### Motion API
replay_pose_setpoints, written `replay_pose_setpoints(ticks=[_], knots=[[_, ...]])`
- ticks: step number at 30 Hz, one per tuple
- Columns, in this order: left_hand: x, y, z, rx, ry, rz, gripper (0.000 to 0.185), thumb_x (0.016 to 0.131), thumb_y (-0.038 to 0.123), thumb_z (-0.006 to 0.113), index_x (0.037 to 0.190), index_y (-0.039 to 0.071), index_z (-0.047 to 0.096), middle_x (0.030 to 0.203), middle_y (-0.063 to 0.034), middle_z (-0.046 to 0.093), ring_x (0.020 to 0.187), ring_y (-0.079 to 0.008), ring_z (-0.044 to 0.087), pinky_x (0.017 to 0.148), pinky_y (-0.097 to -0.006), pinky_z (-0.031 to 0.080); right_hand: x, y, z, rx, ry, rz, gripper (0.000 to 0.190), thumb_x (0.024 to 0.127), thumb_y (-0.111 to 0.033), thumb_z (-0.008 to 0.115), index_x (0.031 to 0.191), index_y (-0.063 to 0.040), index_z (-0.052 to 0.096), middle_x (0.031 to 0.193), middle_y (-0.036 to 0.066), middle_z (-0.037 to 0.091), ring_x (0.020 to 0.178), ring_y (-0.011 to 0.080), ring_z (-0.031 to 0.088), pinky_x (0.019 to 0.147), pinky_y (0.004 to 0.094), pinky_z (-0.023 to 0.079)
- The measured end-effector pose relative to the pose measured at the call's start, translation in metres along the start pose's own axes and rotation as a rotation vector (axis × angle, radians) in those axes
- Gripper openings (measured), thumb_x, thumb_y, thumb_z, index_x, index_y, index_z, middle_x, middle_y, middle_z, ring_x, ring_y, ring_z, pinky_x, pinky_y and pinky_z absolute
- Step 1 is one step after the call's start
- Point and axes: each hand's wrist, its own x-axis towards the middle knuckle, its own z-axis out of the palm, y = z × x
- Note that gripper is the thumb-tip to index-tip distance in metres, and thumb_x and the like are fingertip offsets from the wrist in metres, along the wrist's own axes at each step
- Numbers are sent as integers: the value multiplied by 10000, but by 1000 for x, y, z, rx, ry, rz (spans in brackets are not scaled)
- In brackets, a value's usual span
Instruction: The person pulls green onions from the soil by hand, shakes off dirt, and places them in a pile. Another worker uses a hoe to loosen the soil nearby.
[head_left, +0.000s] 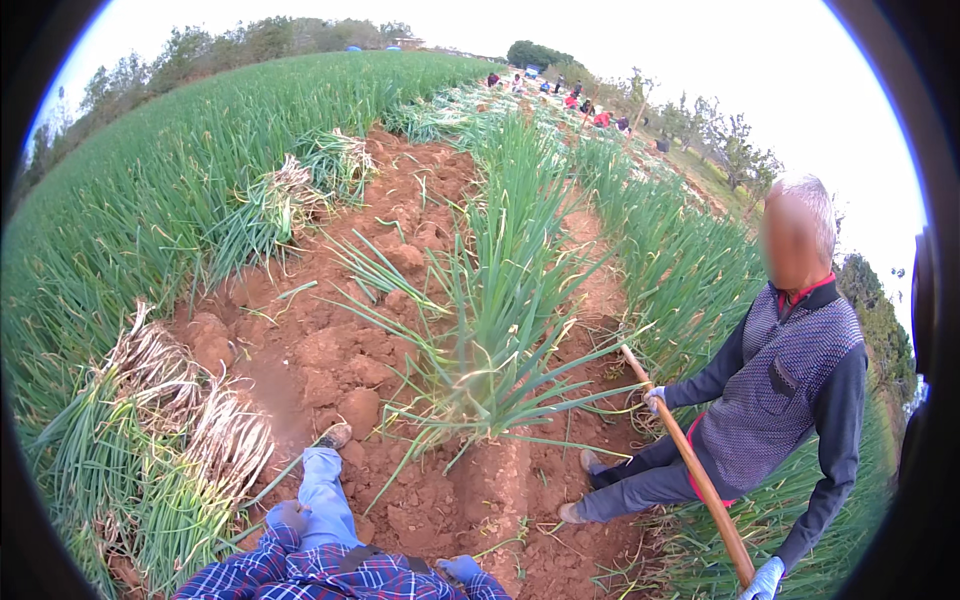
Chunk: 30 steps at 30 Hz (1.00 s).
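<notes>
My left hand (289, 515), in a bluish work glove, hangs beside my left thigh, close to pulled green onions (229, 435) whose pale roots and stems show. My right hand (459, 568), gloved too, is low at the front of my plaid shirt, above bare soil. Nothing is seen in either hand, but their fingers are too small and partly hidden to make out. Before me a row of standing green onions (491, 330) grows on a soil ridge, its nearest leaves splayed outward.
At right a co-worker (787, 382) in gloves holds a long wooden tool handle (694, 457); its far end is among leaves. More pulled onions (289, 195) lie left of the cloddy red soil (322, 352). Several people (574, 101) are far off.
</notes>
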Motion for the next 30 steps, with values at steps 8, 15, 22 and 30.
replay_pose_setpoints(ticks=[8, 15, 22, 30], knots=[[4, 5, 4, -163, -87, 70, 246, 822, 328, 639, 955, 143, 732, 986, -153, 710, 955, -325, 674, 854, -426, 524, 5, 2, -1, 105, 5, -1, 432, 876, -421, 684, 703, -26, 687, 608, 84, 659, 494, 172, 617, 462, 319, 491], [0, 26, -6, -53, -180, 97, 240, 797, 292, 608, 917, 135, 745, 941, -150, 718, 916, -323, 683, 838, -417, 530, 44, 37, 5, -77, 159, -156, 490, 874, -501, 663, 768, -26, 715, 678, 99, 700, 548, 175, 652, 514, 329, 516], [-1, 35, -10, -6, -207, 132, 288, 787, 319, 613, 942, 113, 739, 959, -167, 716, 930, -332, 684, 859, -416, 527, 24, 24, 1, -41, 76, -96, 463, 881, -485, 669, 805, -31, 724, 705, 87, 708, 613, 170, 674, 558, 321, 533], [-2, 41, -9, 28, -191, 171, 278, 803, 337, 604, 920, 118, 729, 938, -168, 713, 914, -337, 680, 851, -423, 527, 41, 37, 5, 156, 51, 35, 475, 888, -483, 653, 831, -18, 727, 734, 99, 714, 623, 197, 681, 566, 338, 537]])
